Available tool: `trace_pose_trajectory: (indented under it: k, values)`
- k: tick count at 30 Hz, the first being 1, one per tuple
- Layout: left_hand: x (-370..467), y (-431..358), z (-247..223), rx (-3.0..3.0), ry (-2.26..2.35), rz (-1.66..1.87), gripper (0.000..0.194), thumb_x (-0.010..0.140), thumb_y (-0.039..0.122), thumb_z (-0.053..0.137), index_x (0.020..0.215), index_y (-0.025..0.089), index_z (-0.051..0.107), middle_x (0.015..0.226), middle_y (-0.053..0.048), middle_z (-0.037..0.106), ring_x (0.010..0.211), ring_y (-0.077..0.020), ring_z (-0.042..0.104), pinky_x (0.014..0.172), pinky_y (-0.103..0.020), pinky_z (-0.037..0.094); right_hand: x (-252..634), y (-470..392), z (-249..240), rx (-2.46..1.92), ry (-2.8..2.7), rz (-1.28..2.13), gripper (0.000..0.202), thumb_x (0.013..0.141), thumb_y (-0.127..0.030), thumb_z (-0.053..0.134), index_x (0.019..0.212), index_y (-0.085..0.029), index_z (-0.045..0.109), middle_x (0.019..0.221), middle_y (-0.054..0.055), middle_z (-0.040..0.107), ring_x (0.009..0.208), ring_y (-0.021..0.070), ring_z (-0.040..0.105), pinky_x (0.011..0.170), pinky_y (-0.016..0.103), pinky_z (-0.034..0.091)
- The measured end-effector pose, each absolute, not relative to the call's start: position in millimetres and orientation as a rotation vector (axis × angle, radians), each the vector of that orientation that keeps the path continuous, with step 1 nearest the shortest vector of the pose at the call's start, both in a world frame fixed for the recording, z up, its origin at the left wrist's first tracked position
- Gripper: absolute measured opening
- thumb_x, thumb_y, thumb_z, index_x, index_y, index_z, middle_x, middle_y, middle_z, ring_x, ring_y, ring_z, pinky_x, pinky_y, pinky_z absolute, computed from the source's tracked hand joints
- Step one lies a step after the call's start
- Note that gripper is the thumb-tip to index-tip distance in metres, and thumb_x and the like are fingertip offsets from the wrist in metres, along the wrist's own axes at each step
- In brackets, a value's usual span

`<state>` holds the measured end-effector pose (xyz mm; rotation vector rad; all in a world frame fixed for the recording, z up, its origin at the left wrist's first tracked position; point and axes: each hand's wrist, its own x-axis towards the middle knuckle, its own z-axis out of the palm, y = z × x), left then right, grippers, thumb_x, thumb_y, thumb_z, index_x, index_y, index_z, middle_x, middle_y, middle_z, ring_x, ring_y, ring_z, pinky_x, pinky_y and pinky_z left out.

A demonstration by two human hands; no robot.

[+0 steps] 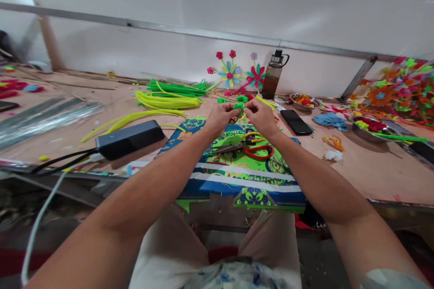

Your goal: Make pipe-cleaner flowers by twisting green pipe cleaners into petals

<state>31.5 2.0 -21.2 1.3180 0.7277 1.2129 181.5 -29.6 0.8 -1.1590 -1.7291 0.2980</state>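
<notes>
Between my two hands is a small green pipe-cleaner flower [239, 106], made of fuzzy loops. The fingers of my left hand [222, 115] pinch it from the left. My right hand [261, 115] has its thumb and forefinger closed at the flower's right side. Below them, scissors with red handles [258, 152] lie on a blue and green patterned board [217, 195]. More green loops [242, 99] lie just behind the hands. Bundles of yellow pipe cleaners [169, 100] and green pipe cleaners [179, 88] rest beyond my left hand.
Finished pipe-cleaner flowers [229, 74] stand against the white wall, beside a bottle [272, 74]. A black phone [296, 122], a blue cloth [330, 120] and metal bowls [369, 133] are on the right. A dark box with cables [130, 139] sits on the left.
</notes>
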Motion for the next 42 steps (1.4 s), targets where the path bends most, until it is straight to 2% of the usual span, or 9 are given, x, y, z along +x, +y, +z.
trace_pose_trajectory:
  k: [4,9,14,19,27,30,35,37,42]
  values:
    - [32.9,-0.7,-20.0,1.300,0.702,1.238,0.025,0.062,0.029,0.083,0.066,0.014,0.062,0.059,0.002,0.057,0.047,-0.0050,0.047,0.044,-0.019,0.037,180.5,-28.4,-2.0,-1.138,-1.741,0.282,0.005,0.076,-0.021,0.055,0.074,-0.017,0.058,0.070,0.001,0.059,0.065,0.0139,0.050,0.063,0.027,0.038]
    - [33.0,-1.5,-19.8,1.204,0.626,1.192,0.029,0.060,0.028,0.085,0.070,0.012,0.063,0.065,-0.001,0.062,0.058,-0.0087,0.057,0.058,-0.023,0.051,185.3,-25.6,-2.7,-1.084,-1.805,0.136,0.009,0.078,-0.020,0.054,0.070,-0.018,0.058,0.071,0.001,0.058,0.068,0.0145,0.050,0.065,0.028,0.038]
    - [32.6,-1.6,-20.2,1.183,0.627,1.196,0.028,0.060,0.028,0.084,0.070,0.012,0.064,0.065,-0.002,0.063,0.060,-0.0095,0.059,0.062,-0.024,0.052,188.5,-23.2,-3.2,-1.017,-1.888,0.018,0.012,0.078,-0.016,0.055,0.067,-0.018,0.059,0.073,0.003,0.059,0.072,0.0160,0.052,0.070,0.029,0.040]
    - [34.8,-1.8,-21.0,1.184,0.695,1.270,0.027,0.059,0.026,0.084,0.066,0.013,0.061,0.063,0.002,0.058,0.057,-0.0069,0.053,0.057,-0.021,0.046,185.3,-24.4,-4.4,-1.044,-1.854,0.086,0.011,0.079,-0.019,0.057,0.069,-0.017,0.062,0.074,0.003,0.061,0.073,0.0157,0.053,0.070,0.028,0.040]
    - [39.1,0.1,-25.4,1.272,0.724,1.320,0.019,0.065,0.025,0.077,0.068,0.015,0.062,0.061,0.003,0.055,0.053,-0.0057,0.044,0.052,-0.020,0.036,180.4,-26.3,-2.4,-1.122,-1.710,0.387,0.011,0.074,-0.025,0.056,0.069,-0.017,0.059,0.065,-0.001,0.058,0.061,0.0117,0.049,0.060,0.026,0.037]
    - [39.4,-1.3,-23.9,1.380,0.742,1.360,0.013,0.068,0.023,0.074,0.068,0.015,0.064,0.058,0.004,0.053,0.052,-0.0058,0.042,0.052,-0.020,0.034,180.1,-23.9,-0.9,-1.143,-1.580,0.662,0.007,0.070,-0.023,0.054,0.066,-0.018,0.054,0.058,-0.003,0.052,0.055,0.0102,0.046,0.055,0.024,0.036]
    - [36.7,-2.7,-20.9,1.507,0.763,1.375,0.011,0.068,0.019,0.073,0.064,0.014,0.064,0.057,0.003,0.055,0.051,-0.0056,0.044,0.052,-0.020,0.034,180.9,-21.6,0.7,-1.100,-1.429,1.132,0.014,0.071,-0.022,0.050,0.060,-0.020,0.042,0.053,-0.005,0.043,0.046,0.0076,0.037,0.047,0.022,0.031]
    - [35.0,-1.8,-20.9,1.392,0.730,1.326,0.014,0.068,0.022,0.075,0.064,0.014,0.064,0.059,0.001,0.058,0.051,-0.0064,0.047,0.051,-0.021,0.036,180.5,-21.9,0.3,-1.106,-1.460,1.024,0.013,0.073,-0.024,0.053,0.064,-0.020,0.046,0.056,-0.004,0.046,0.048,0.0081,0.040,0.048,0.022,0.034]
    - [31.2,1.1,-18.3,1.062,0.662,1.189,0.013,0.070,0.016,0.075,0.067,0.012,0.063,0.060,-0.002,0.060,0.053,-0.0078,0.055,0.050,-0.018,0.042,179.6,-24.2,-3.4,-1.043,-1.687,0.377,0.009,0.075,-0.020,0.058,0.083,-0.018,0.054,0.076,0.001,0.057,0.066,0.0128,0.052,0.062,0.026,0.044]
